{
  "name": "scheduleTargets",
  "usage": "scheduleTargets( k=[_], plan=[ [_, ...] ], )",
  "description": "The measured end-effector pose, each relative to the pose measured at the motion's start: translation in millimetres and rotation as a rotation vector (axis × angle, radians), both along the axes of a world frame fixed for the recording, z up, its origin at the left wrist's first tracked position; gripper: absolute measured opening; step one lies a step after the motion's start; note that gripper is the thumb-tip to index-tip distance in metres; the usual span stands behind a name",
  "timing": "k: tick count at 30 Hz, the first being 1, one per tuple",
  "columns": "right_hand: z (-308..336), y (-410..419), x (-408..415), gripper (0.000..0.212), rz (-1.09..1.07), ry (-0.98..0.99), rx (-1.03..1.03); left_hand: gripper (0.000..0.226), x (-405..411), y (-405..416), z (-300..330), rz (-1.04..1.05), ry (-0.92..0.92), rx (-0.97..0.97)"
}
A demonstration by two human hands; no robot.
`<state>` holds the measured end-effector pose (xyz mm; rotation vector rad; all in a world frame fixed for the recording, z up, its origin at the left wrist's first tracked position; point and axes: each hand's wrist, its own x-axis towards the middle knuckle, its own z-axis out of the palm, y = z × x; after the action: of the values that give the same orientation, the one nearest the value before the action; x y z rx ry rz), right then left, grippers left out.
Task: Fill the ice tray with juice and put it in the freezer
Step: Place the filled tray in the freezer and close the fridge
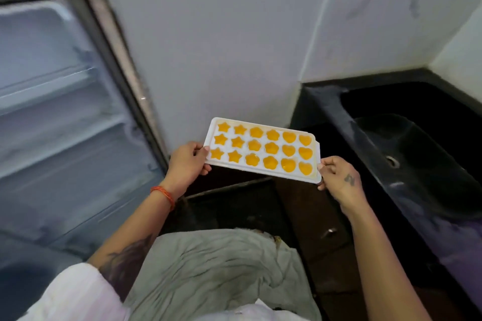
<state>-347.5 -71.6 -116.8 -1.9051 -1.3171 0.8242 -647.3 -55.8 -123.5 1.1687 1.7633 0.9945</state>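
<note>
White plastic ice tray point(262, 150), head view, frame centre: all eighteen cells show orange juice point(254, 144) — stars at the left end, flowers mid, hearts right. Fill step reads as done; what's left is getting it into the freezer.

Tray is in the air, carried roughly level, no support under it. Left hand point(186, 163) holds the short end at 9 o'clock of the tray: thumb on top of the rim, fingers curled underneath. Right hand point(339, 180) holds the near right corner at 4 o'clock: thumb and fingers pinching the rim; fingers under the tray not visible.

Open fridge compartment point(52, 86) fills 9–10 o'clock of frame, interior pale and blurred, shelf ledges visible. Can't tell if this is the freezer section proper. Tray is well apart from the opening, not yet inside.

Edges and room:
- Dark door frame/gasket point(125, 73) runs diagonally between tray and compartment; tray's left end has to clear it.
- White wall point(221, 47) at 12 o'clock, just behind the tray's far long edge. Little room forward.
- Black sink point(407, 143) and counter edge at 3 o'clock, near the right hand.
- Open room is toward 9 o'clock, into the compartment.

Judgement: cells look near brim, so any tilt while swinging left risks spill. Keep level, lead with the left end.
</note>
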Motion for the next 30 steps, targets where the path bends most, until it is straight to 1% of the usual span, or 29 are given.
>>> scheduleTargets(
  k=[3,6,12,20,24,27,30],
  plan=[
    [-4.3,16.0,-57.6,0.008,0.141,-0.006,0.002,0.017,-56.9,-26.1,-3.1,0.139,0.0,-0.005],
    [-5.3,30.4,-110.9,0.006,0.295,-0.012,-0.001,0.016,-103.1,-57.0,-5.5,0.273,-0.025,-0.004],
    [-4.9,53.6,-213.3,0.004,0.626,-0.012,0.009,0.017,-167.3,-123.7,-9.0,0.606,-0.056,-0.018],
    [-3.7,57.2,-339.2,0.005,1.063,0.066,0.012,0.016,-207.2,-209.1,-6.9,1.014,-0.048,-0.009],
    [-1.1,44.1,-398.0,0.007,1.284,0.056,0.027,0.017,-219.3,-251.8,-8.0,1.167,-0.041,-0.002],
    [3.3,27.7,-437.4,0.012,1.396,0.046,0.012,0.014,-227.0,-282.2,-6.2,1.278,-0.011,0.0],
    [7.3,7.3,-473.1,0.013,1.475,0.067,-0.023,0.014,-233.1,-310.4,-3.1,1.377,-0.005,0.009]
  ],
)
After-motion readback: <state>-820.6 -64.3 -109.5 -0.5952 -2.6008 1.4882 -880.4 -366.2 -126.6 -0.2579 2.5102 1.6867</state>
